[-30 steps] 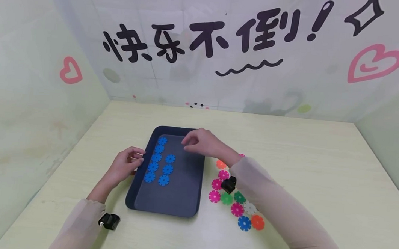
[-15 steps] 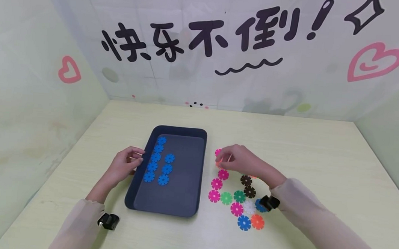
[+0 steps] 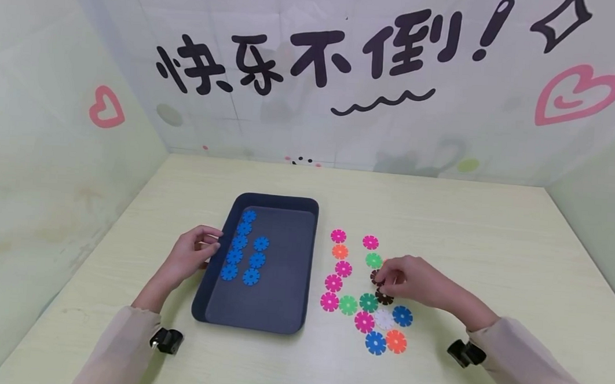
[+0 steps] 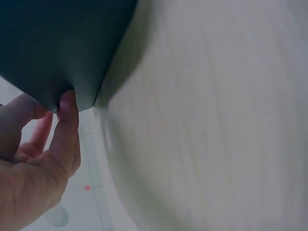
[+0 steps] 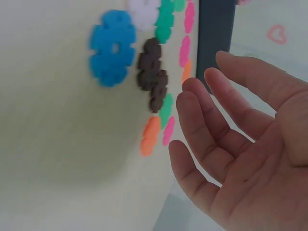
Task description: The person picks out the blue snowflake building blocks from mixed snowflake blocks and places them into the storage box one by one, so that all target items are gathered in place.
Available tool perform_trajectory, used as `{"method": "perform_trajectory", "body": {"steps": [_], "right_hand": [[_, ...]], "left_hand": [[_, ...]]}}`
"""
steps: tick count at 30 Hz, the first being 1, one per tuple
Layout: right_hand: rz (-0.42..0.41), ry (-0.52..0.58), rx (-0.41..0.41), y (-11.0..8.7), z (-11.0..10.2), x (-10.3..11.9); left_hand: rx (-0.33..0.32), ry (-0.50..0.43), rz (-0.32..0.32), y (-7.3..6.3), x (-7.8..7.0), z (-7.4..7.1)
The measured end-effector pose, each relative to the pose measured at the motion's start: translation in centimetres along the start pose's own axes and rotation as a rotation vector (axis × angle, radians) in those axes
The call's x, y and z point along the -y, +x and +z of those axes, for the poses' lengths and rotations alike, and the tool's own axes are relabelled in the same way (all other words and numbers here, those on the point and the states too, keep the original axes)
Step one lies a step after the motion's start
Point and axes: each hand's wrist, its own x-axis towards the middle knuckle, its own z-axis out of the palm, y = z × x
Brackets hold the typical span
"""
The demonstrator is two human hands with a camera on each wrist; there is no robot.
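My left hand (image 3: 190, 254) grips the left rim of a dark grey rectangular tray (image 3: 287, 284). Thumb and fingers pinch its wall in the left wrist view. Inside the tray lie several blue snowflake discs (image 3: 257, 260), in two columns on its left side. To the right of the tray, my right hand (image 3: 428, 286) hovers above two dark brown snowflake discs (image 3: 385, 299), partly covering them in the head view. In the right wrist view its fingers (image 5: 195, 125) are loosely bent and hold nothing. A blue snowflake disc (image 3: 402, 316) lies on the table just below that hand.
Around the brown discs, several pink (image 3: 343, 268), green (image 3: 348, 305) and orange snowflake discs (image 3: 396, 341) lie flat, with a white snowflake disc (image 3: 384, 319) and another blue one (image 3: 375, 343). A printed backdrop (image 3: 311, 128) stands behind the pale wooden table (image 3: 467, 223).
My right hand has moved from over the tray to the right and down, past the pink and orange discs, to the brown ones. The left hand stays at the tray's rim.
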Motion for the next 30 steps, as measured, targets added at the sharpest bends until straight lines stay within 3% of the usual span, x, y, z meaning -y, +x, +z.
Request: {"method": "perform_trajectory", "body": {"steps": [14, 22, 30], "right_hand": [[0.009, -0.004, -0.013, -3.5, 0.8, -2.7], [-0.03, -0.048, -0.04, -4.1, 1.6, -3.2], [0.038, -0.09, -0.05, -3.8, 2.0, -3.2]], "left_hand": [[0.012, 0.0, -0.001, 0.4, 0.3, 0.0], [0.015, 0.0, 0.003, 0.3, 0.3, 0.0], [0.013, 0.004, 0.007, 0.1, 0.3, 0.0]]}}
